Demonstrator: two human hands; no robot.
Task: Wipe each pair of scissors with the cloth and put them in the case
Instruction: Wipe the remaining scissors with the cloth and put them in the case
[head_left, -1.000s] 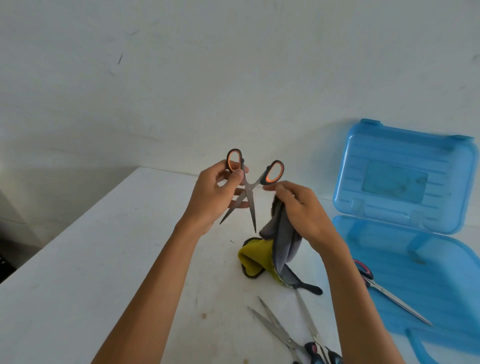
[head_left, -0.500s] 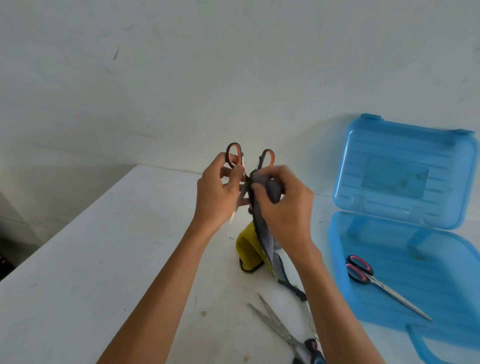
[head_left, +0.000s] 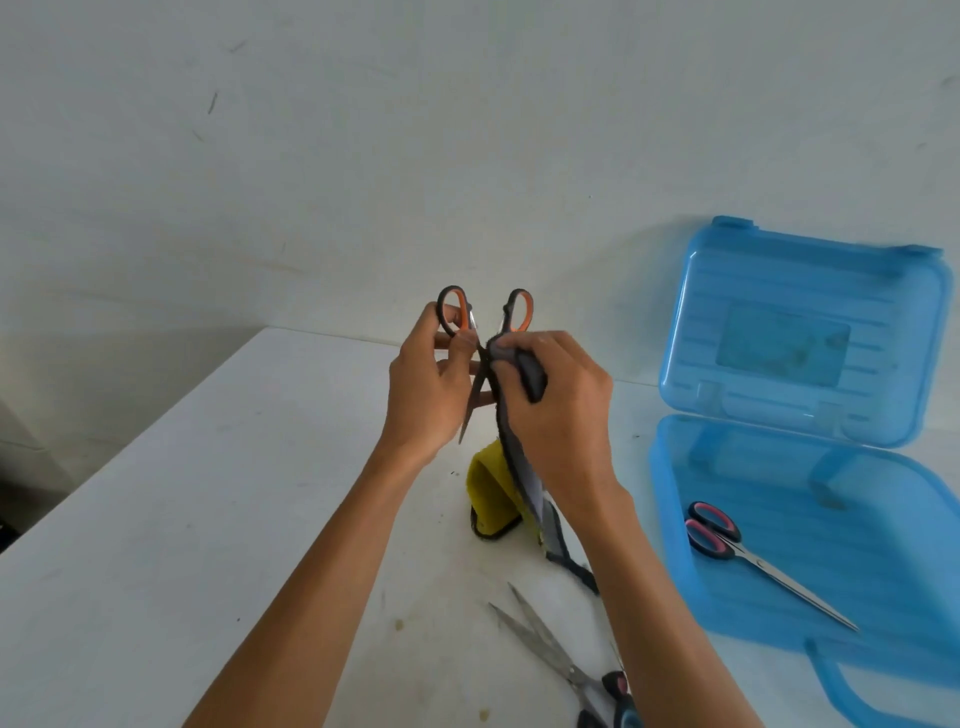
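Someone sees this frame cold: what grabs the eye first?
Centre frame, above the white table, the left hand holds the orange-handled scissors handles-up while the right hand grips a grey-and-yellow cloth against them. At right, the bright blue case lies open, lid upright, with pink-handled scissors inside. Loose scissors lie on the table at the bottom edge.

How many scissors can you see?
3: an orange-handled pair held up in the left hand, a pink-handled pair lying in the blue case, and an open pair on the table near the bottom edge. The right arm may hide another there.
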